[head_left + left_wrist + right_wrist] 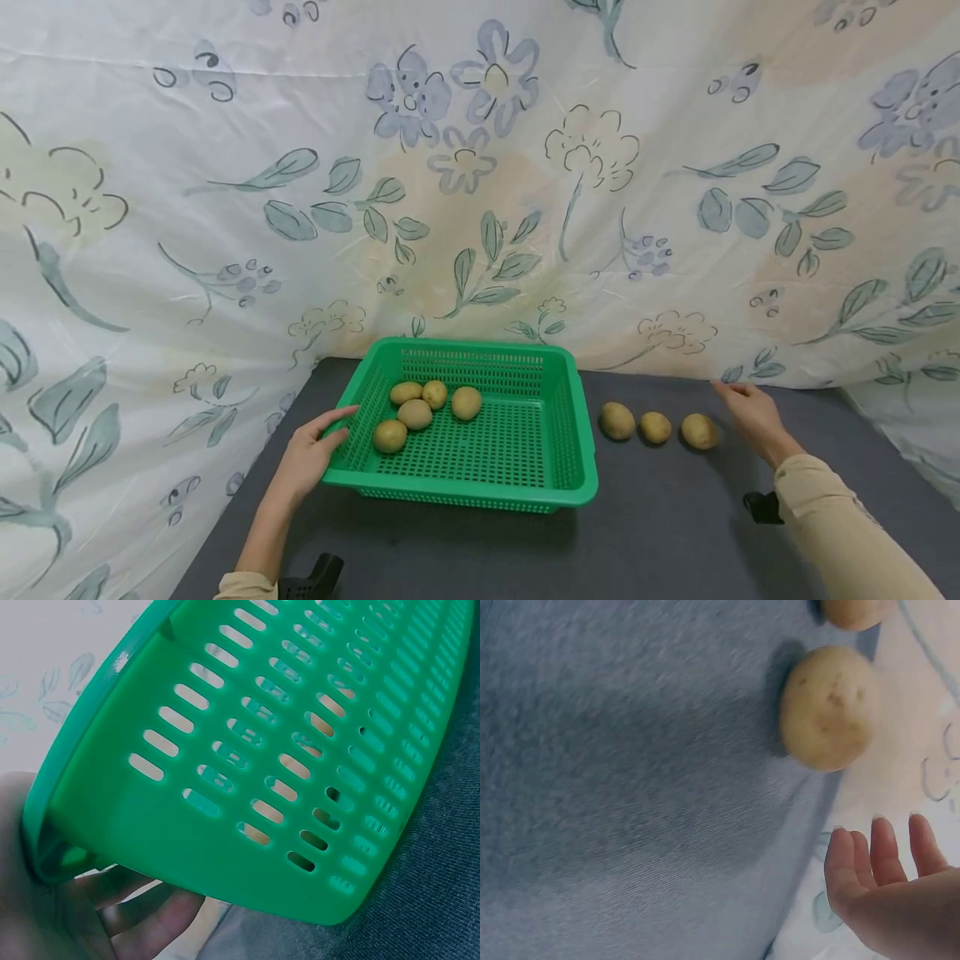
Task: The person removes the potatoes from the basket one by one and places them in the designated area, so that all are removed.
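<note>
A green plastic basket (480, 496) with slotted walls holds several potatoes (415, 414) toward its left side. At the basket's left rim my left hand (307, 454) grips the edge; in the left wrist view the fingers (161, 919) bend beneath the rim. To the right of the basket, a row of 3 potatoes lies on the dark cloth. My right hand (752, 417) is just right of the outermost potato (699, 432), holding nothing. The right wrist view shows its fingers (885, 851) loosely extended, apart from that potato (829, 709).
The dark cloth-covered table (645, 533) lies beneath everything. A floral curtain (480, 208) hangs along the back and sides, close behind the basket. The other two loose potatoes (617, 421) sit between the basket's right wall and the outermost one.
</note>
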Demonstrator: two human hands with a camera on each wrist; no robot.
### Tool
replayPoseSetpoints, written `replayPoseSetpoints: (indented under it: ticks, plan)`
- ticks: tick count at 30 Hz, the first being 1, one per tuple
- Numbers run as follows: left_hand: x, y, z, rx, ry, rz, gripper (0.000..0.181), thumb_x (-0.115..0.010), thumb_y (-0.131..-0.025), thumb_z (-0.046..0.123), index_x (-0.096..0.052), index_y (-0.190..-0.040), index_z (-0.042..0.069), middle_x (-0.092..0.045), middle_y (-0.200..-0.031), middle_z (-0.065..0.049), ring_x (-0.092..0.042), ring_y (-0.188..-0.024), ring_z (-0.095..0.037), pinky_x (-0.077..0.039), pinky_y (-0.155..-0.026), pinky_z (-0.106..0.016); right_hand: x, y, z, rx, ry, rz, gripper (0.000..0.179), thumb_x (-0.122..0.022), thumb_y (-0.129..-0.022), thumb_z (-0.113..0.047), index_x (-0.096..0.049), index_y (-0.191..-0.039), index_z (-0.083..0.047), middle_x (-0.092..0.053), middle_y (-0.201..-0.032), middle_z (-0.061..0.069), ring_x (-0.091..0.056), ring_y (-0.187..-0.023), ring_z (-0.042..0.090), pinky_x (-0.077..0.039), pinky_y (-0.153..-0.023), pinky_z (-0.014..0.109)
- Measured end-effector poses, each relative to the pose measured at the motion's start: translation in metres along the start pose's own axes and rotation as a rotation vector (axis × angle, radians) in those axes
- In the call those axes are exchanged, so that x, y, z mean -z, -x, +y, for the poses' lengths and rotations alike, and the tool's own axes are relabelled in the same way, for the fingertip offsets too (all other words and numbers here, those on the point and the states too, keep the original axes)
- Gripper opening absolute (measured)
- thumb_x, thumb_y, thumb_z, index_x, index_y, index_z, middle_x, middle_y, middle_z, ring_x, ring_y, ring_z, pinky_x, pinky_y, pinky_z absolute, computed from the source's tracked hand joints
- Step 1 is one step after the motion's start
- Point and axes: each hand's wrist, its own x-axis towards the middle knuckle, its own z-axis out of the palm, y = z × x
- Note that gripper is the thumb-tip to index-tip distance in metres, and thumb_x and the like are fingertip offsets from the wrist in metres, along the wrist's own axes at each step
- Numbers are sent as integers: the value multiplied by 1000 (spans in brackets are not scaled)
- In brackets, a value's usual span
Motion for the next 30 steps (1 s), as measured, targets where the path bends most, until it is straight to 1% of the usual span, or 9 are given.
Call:
replayPoseSetpoints:
  ticks: [3, 5, 8, 12, 13, 15, 20, 25, 30]
  plan:
    - [0, 0, 0, -2, -6, 2, 40, -45, -102, 14, -47, -141, 8, -32, -148, -22, -27, -135, -40, -28, -103, -58, 0, -5, -1, 27, 16, 42, 95, -36, -89, -70, -19, -150, 2, -21, -148, 31, -33, -125, 49, -48, -62, 44]
    - [1, 0, 0, -4, -7, 3, 40, -45, -102, 14, -47, -141, 8, -32, -148, -22, -27, -135, -40, -28, -103, -58, 0, -4, -4, 36, 18, 55, 95, -37, -89, -69, -20, -150, 1, -22, -148, 30, -36, -124, 49, -48, -71, 52]
    - [0, 0, 0, -8, -6, 4, 39, -45, -102, 14, -47, -141, 8, -32, -148, -22, -27, -135, -40, -28, -103, -58, -2, -2, -8, 68, 43, 85, 94, -36, -89, -71, -24, -149, 1, -25, -146, 30, -36, -122, 50, -45, -76, 58]
    - [0, 0, 0, -16, -4, 7, 39, -45, -102, 14, -48, -141, 7, -33, -148, -22, -28, -135, -40, -29, -102, -58, -7, 17, -24, 109, 49, 103, 92, -35, -90, -70, -29, -147, 2, -27, -145, 32, -31, -125, 52, -39, -85, 62]
    - [0, 0, 0, -17, -3, 7, 39, -45, -102, 14, -48, -140, 7, -33, -148, -22, -28, -135, -40, -29, -102, -58, -8, 20, -26, 125, 56, 117, 89, -35, -90, -69, -32, -146, 1, -30, -144, 31, -33, -123, 51, -39, -84, 63]
    - [0, 0, 0, -20, -2, 9, 39, -45, -102, 13, -48, -140, 7, -34, -147, -22, -28, -135, -40, -29, -102, -58, -9, 34, -39, 151, 49, 93, 89, -35, -90, -69, -30, -147, 0, -27, -145, 32, -29, -126, 52, -32, -93, 65]
    - [0, -1, -1, -17, -7, 11, 39, -45, -102, 13, -48, -140, 7, -34, -147, -22, -29, -134, -40, -29, -102, -58, -13, 57, -68, 251, 7, 11, 92, -30, -93, -67, -19, -148, 6, -26, -144, 35, -27, -128, 53, -30, -98, 63]
    - [0, -2, -1, -12, -6, 11, 39, -45, -102, 13, -48, -140, 7, -34, -147, -21, -28, -135, -39, -29, -102, -58, -20, 66, -90, 330, -114, -70, 90, -30, -94, -64, -17, -149, 6, -27, -144, 35, -29, -130, 49, -32, -103, 55]
    - [0, -2, -2, -9, 1, 11, 39, -45, -102, 12, -48, -140, 7, -34, -148, -21, -28, -135, -39, -28, -103, -58, -24, 72, -113, 398, -179, -138, 84, -28, -96, -61, -19, -150, 3, -27, -145, 32, -30, -130, 47, -31, -104, 53]
